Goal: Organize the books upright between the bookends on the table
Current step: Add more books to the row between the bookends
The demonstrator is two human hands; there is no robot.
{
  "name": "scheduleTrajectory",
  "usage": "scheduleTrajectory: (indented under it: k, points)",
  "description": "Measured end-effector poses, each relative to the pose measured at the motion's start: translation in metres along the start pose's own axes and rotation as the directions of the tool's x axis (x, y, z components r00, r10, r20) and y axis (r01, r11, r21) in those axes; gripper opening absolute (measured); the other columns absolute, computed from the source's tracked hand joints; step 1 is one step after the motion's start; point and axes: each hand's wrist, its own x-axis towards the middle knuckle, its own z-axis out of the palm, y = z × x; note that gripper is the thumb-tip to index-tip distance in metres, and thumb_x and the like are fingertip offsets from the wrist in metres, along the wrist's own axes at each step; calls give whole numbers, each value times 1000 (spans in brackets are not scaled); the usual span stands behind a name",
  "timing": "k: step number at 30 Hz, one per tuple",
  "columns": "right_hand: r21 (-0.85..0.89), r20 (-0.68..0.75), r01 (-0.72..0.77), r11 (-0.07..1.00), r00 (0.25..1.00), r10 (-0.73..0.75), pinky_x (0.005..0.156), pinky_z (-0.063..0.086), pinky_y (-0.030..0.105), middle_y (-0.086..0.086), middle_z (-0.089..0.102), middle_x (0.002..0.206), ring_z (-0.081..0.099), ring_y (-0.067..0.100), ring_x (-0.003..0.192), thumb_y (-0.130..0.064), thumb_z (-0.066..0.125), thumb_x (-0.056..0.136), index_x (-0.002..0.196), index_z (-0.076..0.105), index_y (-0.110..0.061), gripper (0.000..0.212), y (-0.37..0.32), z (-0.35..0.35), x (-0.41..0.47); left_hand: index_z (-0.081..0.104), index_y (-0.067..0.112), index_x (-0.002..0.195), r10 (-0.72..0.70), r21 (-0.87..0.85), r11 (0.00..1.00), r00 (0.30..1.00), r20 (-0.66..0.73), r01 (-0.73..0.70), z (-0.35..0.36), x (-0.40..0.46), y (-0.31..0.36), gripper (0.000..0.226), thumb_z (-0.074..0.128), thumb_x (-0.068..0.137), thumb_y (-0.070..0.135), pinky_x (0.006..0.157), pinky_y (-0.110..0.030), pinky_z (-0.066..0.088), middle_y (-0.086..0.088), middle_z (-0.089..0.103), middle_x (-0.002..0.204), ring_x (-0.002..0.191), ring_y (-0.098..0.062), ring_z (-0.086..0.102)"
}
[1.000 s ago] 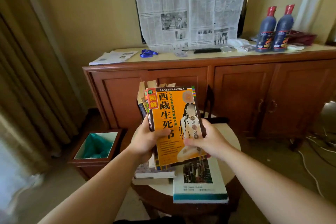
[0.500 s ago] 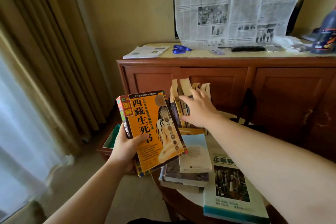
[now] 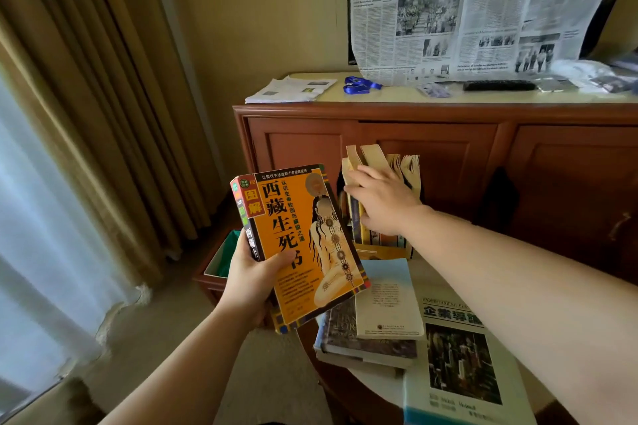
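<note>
- Head view: my left hand [image 3: 250,281] was clamped on the thick orange paperback book [image 3: 300,245], thumb across the lower cover and fingers behind the spine, holding it tilted in the air just left of the small round counter [image 3: 419,267].
- My right hand [image 3: 383,198] lay spread, palm down and gripping nothing, against the row of upright yellowed books [image 3: 386,166] at the counter's far edge, pressing them rightward. The dark bookend [image 3: 499,197] stood beyond them.
- The orange book looked heavy for one hand, its glossy cover likely slippery and its block a little floppy. I judged a grip at mid-spine best for sliding it in upright.
- Nearer me lay a stack of flat books [image 3: 376,328] and a large pale-blue softcover book [image 3: 462,366], unsorted.
</note>
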Motion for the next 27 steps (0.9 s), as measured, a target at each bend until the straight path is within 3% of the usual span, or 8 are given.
scheduleTrajectory:
  k: [3,8,12,19,24,27]
  points:
    - [-1,-17,-42,999,999,42,125,17,55,2,26,169,12,27,159,-27,70,90,154,48,-20,68,9,1,-13,57,33,123,66,32,997,998,-2,-66,12,6,3,52,76,89,-2,76,-36,62,9,78,110,100,-12,76]
    - [21,-39,-87,996,995,88,126,14,53,3,21,170,10,28,159,-29,79,83,152,50,-20,76,22,4,-31,58,31,129,226,124,968,973,-35,-220,40,20,9,54,81,87,6,83,-39,61,11,76,116,105,-9,74]
    - [30,-47,-127,991,991,129,125,12,51,6,24,168,12,28,157,-33,81,80,151,51,-20,79,30,6,-38,57,34,130,329,205,929,941,-77,-308,66,38,15,52,82,89,14,83,-30,59,20,74,113,103,2,71]
    - [82,-56,-159,984,985,164,125,10,51,7,20,170,9,29,157,-37,84,78,152,49,-23,83,39,10,-42,47,40,142,386,313,893,907,-166,-323,111,70,23,58,74,95,19,63,-7,47,31,67,101,80,21,64]
    - [113,-60,-164,980,983,172,125,6,50,6,16,171,6,27,158,-37,81,79,153,49,-23,82,42,15,-39,44,39,147,391,324,893,896,-211,-313,143,93,16,60,71,96,20,86,-27,56,31,67,102,84,17,62]
    - [124,-61,-156,980,985,165,124,6,52,6,14,172,5,28,158,-37,80,79,151,49,-23,80,46,19,-40,42,42,149,390,320,894,897,-208,-314,160,106,6,63,70,96,22,94,-34,59,19,71,117,97,-2,69]
